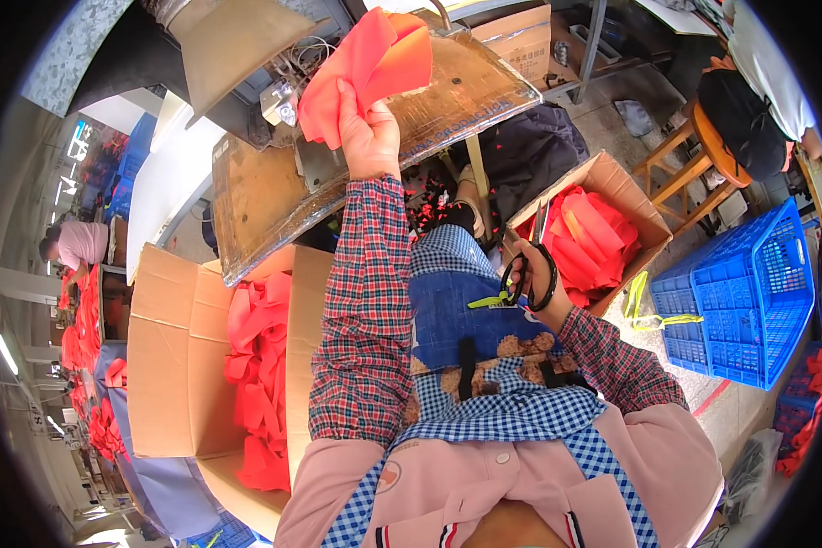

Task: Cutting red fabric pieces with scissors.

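Note:
My left hand is stretched far forward over the wooden worktable, closed on a folded red fabric piece beside the machine. Close to my lap, my right hand is wrapped round black-handled scissors, their blades pointing up and away from me. A yellow-green tag or strip shows by the scissor handles. Just beyond the right hand, a cardboard box holds a pile of red fabric pieces. Left of my left arm, a larger open cardboard box holds more red pieces.
The worn wooden table carries a machine at its far left. A blue plastic crate stands on the floor at right, near a wooden stool with someone seated. Another person bends over red fabric at far left.

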Motion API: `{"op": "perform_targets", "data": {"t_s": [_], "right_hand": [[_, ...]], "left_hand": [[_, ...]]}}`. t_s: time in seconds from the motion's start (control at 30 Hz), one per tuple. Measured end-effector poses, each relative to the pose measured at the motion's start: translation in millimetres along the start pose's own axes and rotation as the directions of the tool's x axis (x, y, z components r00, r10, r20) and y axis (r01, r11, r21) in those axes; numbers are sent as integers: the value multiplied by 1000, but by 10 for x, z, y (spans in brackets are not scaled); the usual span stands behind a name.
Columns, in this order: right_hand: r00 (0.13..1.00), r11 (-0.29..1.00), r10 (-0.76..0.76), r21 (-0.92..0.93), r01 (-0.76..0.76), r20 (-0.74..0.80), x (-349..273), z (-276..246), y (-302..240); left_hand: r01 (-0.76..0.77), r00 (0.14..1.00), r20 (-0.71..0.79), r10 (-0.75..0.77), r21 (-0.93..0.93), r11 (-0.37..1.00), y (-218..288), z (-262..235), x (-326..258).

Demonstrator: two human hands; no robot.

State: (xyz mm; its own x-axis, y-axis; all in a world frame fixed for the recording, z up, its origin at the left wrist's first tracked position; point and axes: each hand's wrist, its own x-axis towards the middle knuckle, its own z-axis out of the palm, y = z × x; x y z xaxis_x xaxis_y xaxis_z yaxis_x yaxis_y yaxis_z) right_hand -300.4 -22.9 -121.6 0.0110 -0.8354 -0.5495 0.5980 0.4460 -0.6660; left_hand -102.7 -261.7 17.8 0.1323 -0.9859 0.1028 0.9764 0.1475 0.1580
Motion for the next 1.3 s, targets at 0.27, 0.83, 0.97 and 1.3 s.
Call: {"op": "perform_targets", "data": {"t_s": [0.27, 0.83, 0.97, 1.3], "right_hand": [[999, 999, -10, 35, 12, -36, -18, 44, 11], [999, 999, 4, 36, -3, -32, -111, -55, 147], [997, 998, 68, 21, -67, -37, -127, -132, 226], [995, 995, 98, 29, -98, 8, 6, -156, 220]], "left_hand": [[15, 1000, 14, -16, 41, 999, 17, 25, 9], [389, 921, -143, -362, 341, 856, -820, 158, -474], [430, 726, -70, -684, 822, 373, -771, 293, -1128], [-103, 957, 25, -289, 960, -259, 2638, -27, -1760]]}}
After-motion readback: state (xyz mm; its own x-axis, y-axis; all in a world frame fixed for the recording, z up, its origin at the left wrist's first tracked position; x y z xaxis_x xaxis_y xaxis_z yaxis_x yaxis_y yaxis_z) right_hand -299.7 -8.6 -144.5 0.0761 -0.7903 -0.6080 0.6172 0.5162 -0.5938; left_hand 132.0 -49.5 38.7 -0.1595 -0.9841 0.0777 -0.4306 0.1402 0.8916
